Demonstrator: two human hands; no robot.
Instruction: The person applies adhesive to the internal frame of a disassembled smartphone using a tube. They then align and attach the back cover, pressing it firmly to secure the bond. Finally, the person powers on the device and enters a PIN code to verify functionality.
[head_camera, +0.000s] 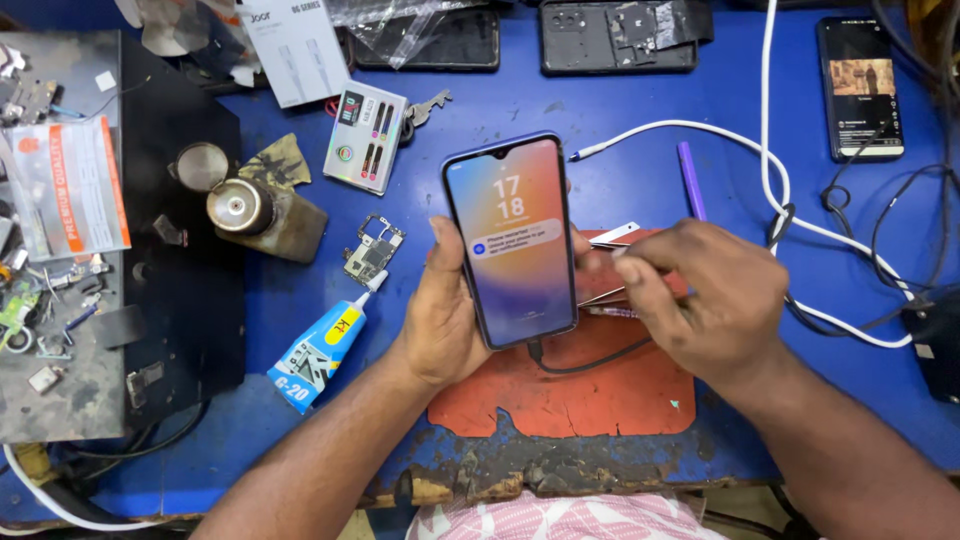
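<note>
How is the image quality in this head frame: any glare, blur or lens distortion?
Head view: bright, even light with soft shadows; the lit phone in the left hand is sharp, without glare. The right hand is slightly soft. Plastic wrap at the top shows reflections. The blue table edge bows a little, suggesting wide-angle distortion.

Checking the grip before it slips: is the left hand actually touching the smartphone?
Touching. The head view shows the left hand wrapped around the lit smartphone, its thumb lying on the phone's left edge and its fingers showing past the right edge.

Bright, even light — sharp focus
</note>
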